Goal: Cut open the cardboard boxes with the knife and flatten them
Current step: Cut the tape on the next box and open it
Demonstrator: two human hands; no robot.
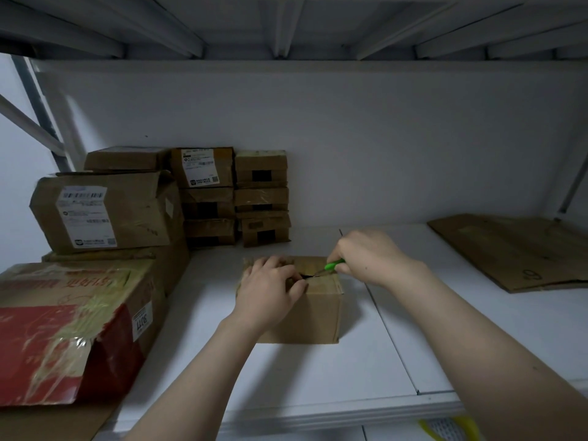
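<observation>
Dim light falls on a white metal shelf backed by a plain white wall, with the ribbed underside of the next tier close overhead. At the shelf's left edge, a large red-printed carton criss-crossed with yellowed tape juts over the front edge. Behind it sits a dented brown box with a shipping label. Small taped cartons are stacked in two columns against the wall at the back left.

Near the middle of the shelf, well clear of the wall and just left of the seam between two shelf panels, stands a small cardboard box, upright and taped along its top. The person's left hand lies palm down on the box's top left. Its fingers are bent, and their tips grip the lid at a dark slit in the centre.

The right hand is closed tightly round a green-handled knife, held above the box's far right corner. The knife's long axis runs almost level across the lid. Its handle points up and right into the fist, and its blade points left and slightly toward the person. The tip meets the slit just beside the left fingertips.

At the back right corner of the shelf lies a sheet of flattened cardboard, one end against the wall. A yellow object, too cropped to identify, shows below the front edge.
</observation>
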